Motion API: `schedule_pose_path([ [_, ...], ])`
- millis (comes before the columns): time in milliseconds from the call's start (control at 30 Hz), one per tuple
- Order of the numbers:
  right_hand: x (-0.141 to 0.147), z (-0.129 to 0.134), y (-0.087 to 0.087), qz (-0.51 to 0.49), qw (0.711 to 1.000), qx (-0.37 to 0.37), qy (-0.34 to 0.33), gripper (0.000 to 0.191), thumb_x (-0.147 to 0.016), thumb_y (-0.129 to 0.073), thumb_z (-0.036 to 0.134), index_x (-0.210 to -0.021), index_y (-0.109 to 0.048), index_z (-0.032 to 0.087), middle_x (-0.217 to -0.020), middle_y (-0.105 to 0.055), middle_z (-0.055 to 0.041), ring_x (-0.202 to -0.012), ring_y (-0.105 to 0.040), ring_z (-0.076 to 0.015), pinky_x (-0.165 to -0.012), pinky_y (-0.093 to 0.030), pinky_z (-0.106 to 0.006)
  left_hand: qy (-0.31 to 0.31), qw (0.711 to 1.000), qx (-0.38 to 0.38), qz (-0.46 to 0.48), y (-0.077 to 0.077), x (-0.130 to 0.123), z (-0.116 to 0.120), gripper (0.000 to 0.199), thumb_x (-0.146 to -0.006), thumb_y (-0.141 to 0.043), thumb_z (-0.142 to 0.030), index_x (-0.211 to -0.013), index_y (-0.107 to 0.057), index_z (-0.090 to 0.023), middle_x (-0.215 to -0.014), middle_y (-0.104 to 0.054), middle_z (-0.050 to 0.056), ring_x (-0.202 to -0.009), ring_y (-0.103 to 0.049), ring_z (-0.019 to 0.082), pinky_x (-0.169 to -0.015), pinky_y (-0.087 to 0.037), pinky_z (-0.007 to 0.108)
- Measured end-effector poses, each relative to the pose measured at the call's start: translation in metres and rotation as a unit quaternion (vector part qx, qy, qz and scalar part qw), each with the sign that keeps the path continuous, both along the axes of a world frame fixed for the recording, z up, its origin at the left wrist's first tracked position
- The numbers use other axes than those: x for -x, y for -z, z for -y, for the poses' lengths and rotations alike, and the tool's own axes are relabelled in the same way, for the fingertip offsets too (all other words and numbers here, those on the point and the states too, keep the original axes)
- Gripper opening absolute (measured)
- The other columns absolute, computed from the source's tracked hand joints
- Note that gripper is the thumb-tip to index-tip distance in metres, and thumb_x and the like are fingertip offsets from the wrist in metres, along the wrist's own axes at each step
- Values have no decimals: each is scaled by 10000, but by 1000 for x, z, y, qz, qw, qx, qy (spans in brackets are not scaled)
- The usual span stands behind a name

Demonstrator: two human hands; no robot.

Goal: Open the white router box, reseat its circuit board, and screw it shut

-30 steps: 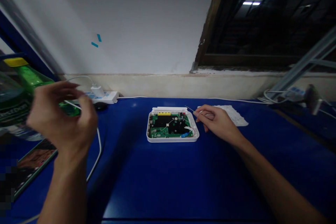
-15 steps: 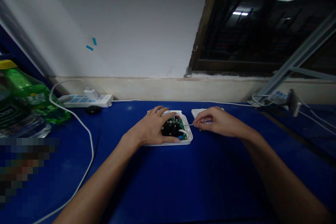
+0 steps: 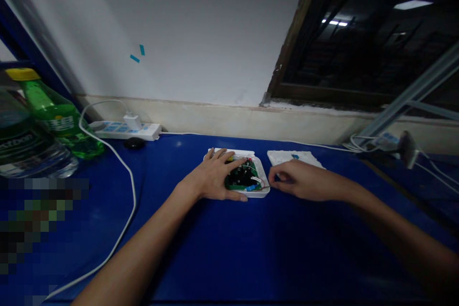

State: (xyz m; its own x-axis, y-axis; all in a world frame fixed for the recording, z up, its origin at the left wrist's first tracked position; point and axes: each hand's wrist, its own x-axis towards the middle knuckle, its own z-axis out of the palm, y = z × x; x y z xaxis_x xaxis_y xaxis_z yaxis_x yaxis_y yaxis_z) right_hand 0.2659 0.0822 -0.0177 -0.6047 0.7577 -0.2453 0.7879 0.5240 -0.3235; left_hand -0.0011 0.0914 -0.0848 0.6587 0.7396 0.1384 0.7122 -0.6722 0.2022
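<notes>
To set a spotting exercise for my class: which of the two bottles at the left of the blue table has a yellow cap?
The green plastic bottle has the yellow cap; the clear bottle beside it is colourless and carries a dark label.

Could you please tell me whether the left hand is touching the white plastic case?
Touching. The head view shows the left hand lying on the white plastic case, with its fingers resting over the far rim.

A blue tabletop carries a white casing and flat white panel.
</notes>
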Motion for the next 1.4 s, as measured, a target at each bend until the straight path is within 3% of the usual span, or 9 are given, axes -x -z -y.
schedule_pose_path([
  [233,-21,14,27,-124,990,26,65,230,-950,-562,391,-1002,-717,230,-832,-675,-27,-731,-599,-168,-658,-416,-281,-1,1000,14,8,-2,1,0,1049,-699,-556,-897,-1555,-325,-337,-1575,-369,140,-1435,-321,435,-1172,-182,665],
  [433,-24,26,66,-285,936,108,174,340,-945,-565,508,-1013,-671,192,-771,-604,-13,-704,-563,-148,-612,-410,-258,9,1000,-3,18,-2,3,-3,897,-800,-559,-803,-1545,-334,-358,-1546,-425,130,-1420,-360,405,-1142,-232,670],
  [600,-50,30,53,-238,952,134,141,312,-933,-582,493,-971,-678,199,-726,-628,-12,-692,-594,-160,-642,-434,-275,22,999,-4,44,-2,4,-6,892,-798,-578,-793,-1541,-332,-363,-1521,-458,120,-1401,-401,365,-1150,-240,641],
  [733,-55,21,42,-230,948,-11,220,235,-948,-534,426,-960,-630,211,-764,-681,-28,-738,-658,-197,-690,-468,-301,23,999,9,45,-1,5,-7,898,-801,-588,-783,-1549,-304,-376,-1529,-442,121,-1408,-398,355,-1160,-211,656],
  [833,-31,14,48,-146,940,-160,262,118,-922,-578,312,-991,-596,218,-806,-706,-37,-710,-664,-204,-647,-438,-294,20,999,11,42,-1,5,-7,906,-794,-582,-797,-1549,-308,-378,-1535,-431,124,-1408,-394,368,-1162,-199,669],
  [900,-9,11,55,-56,936,-253,237,49,-925,-566,240,-926,-602,209,-833,-698,-66,-747,-660,-222,-663,-416,-306,21,999,11,40,-1,5,-6,916,-784,-584,-805,-1548,-316,-375,-1533,-433,125,-1405,-396,376,-1164,-200,669],
  [1033,21,8,62,23,941,-275,196,146,-957,-506,193,-886,-635,187,-840,-680,-95,-752,-654,-223,-667,-402,-313,37,998,10,52,-2,9,-8,934,-781,-609,-790,-1551,-327,-342,-1530,-439,126,-1396,-412,361,-1167,-273,605],
  [1200,22,-7,56,-56,949,-274,144,175,-973,-504,207,-949,-675,177,-876,-673,-78,-811,-633,-210,-737,-436,-316,12,996,10,86,-8,24,-16,767,-879,-568,-696,-1478,-470,-227,-1466,-509,144,-1354,-479,297,-1139,-391,456],
  [1400,29,-37,57,-106,967,-229,29,83,-900,-678,272,-939,-701,202,-948,-646,-70,-960,-597,-235,-848,-456,-342,-18,998,4,67,-16,42,-24,557,-933,-596,-510,-1371,-582,-167,-1339,-630,136,-1257,-564,290,-1091,-436,441],
])
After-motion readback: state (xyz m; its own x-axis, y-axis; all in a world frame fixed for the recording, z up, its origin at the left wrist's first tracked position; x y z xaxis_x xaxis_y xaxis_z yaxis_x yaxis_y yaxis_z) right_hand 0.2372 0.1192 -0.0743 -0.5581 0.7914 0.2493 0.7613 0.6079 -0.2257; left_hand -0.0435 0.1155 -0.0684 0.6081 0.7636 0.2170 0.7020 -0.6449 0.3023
